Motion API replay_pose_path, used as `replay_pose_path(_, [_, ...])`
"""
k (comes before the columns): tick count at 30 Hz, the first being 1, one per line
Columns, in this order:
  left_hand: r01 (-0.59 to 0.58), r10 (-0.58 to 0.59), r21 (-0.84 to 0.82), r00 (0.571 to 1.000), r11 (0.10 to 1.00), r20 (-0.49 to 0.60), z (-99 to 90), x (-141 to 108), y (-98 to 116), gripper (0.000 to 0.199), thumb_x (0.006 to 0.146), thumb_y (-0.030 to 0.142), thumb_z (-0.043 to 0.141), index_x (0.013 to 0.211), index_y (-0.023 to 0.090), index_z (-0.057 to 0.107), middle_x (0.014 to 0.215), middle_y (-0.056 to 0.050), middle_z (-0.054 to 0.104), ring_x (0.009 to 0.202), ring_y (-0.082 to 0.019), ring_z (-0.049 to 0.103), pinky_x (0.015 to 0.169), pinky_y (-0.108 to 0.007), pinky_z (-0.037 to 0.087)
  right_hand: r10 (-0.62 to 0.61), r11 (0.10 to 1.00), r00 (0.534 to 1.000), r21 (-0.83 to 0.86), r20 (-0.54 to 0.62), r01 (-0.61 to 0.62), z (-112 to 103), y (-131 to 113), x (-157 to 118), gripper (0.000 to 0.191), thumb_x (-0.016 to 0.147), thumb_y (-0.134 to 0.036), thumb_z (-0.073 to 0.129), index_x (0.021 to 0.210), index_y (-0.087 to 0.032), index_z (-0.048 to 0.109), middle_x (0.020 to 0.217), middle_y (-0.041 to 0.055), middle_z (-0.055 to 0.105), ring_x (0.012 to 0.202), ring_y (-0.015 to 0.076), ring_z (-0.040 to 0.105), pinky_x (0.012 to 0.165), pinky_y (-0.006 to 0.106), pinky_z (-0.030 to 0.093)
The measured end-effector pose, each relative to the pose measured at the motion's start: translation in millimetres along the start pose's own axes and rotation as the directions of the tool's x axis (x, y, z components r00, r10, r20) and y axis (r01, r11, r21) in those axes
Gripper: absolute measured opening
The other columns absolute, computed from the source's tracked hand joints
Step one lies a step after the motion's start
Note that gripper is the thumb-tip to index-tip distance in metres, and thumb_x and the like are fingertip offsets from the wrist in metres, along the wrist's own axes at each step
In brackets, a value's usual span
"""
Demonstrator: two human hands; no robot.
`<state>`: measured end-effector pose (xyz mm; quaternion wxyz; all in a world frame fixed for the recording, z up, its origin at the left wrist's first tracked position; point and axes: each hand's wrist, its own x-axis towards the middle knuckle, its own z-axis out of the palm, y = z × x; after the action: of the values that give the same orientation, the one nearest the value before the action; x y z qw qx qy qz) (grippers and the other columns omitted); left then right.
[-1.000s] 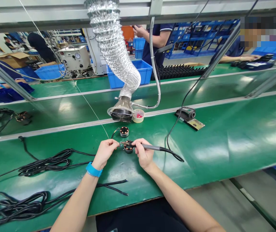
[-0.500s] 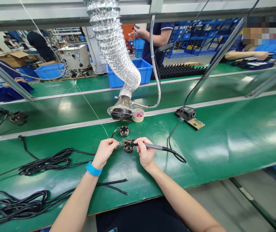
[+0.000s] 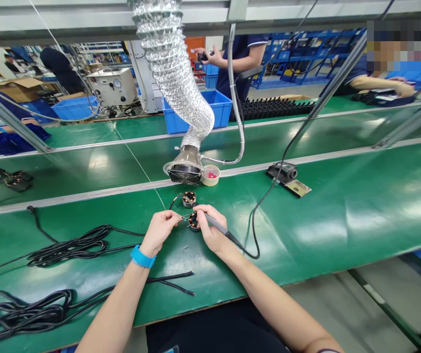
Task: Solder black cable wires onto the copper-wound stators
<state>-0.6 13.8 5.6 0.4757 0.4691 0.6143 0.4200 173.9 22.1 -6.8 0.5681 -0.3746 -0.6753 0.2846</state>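
beyond the green workbench (image 3: pixel 324 215), patched with glare, stand a second green table (image 3: pixel 96 135) and blue shelving (image 3: pixel 308 56), while grey floor (image 3: pixel 317 309) shows below it and a metal beam (image 3: pixel 85 27) spans above.

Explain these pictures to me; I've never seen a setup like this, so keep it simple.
There is no robot here: a person works with two bare hands. Every picture comes from one camera on that person's head, looking forward and down.

The left hand, with a blue band on its wrist, pinches thin wires, too small to make out well. The right hand grips a pen-like tool, apparently a soldering iron.

On the green bench, one ring-shaped coil part sits by the fingertips and another just beyond. Bundled black cables lie to the left, a small stand to the right. Above the bench hangs a silver hose.
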Motion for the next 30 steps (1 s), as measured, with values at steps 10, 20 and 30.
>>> replay_pose_path(10, [-0.104,0.103,0.063,0.994,0.993,0.024,1.9,-5.7,6.9,0.020,0.071,0.033,0.062,0.067,0.014,0.067,0.060,0.001,0.057,0.054,-0.010,0.042,0.054,-0.023,0.030,-0.154,0.987,0.964,-0.007,0.216,0.160,15.3,7.2,10.0,0.040,0.092,-0.008,0.050,0.126,-0.027,0.058,0.112,0.0062,0.055,0.096,0.0139,0.064,0.091,0.030,0.053])
replay_pose_path(20, [-0.081,0.063,0.088,0.979,0.993,0.193,-6.1,-10.2,14.3,0.028,0.079,0.042,0.062,0.078,0.015,0.063,0.057,0.003,0.052,0.049,-0.011,0.047,0.050,-0.023,0.038,-0.247,0.958,0.952,-0.100,0.183,0.268,15.8,16.5,3.6,0.037,0.093,-0.010,0.047,0.125,-0.026,0.057,0.108,0.0065,0.051,0.100,0.0168,0.060,0.091,0.031,0.052])
replay_pose_path(30, [0.089,-0.072,-0.070,0.972,0.994,0.222,-5.1,-4.6,4.9,0.040,0.076,0.052,0.068,0.071,0.014,0.056,0.059,0.005,0.044,0.044,-0.004,0.027,0.042,-0.021,0.014,-0.212,0.964,0.947,-0.106,0.241,0.243,15.8,16.3,-2.7,0.037,0.094,-0.011,0.044,0.125,-0.027,0.056,0.105,0.0049,0.051,0.090,0.0147,0.061,0.084,0.028,0.054])
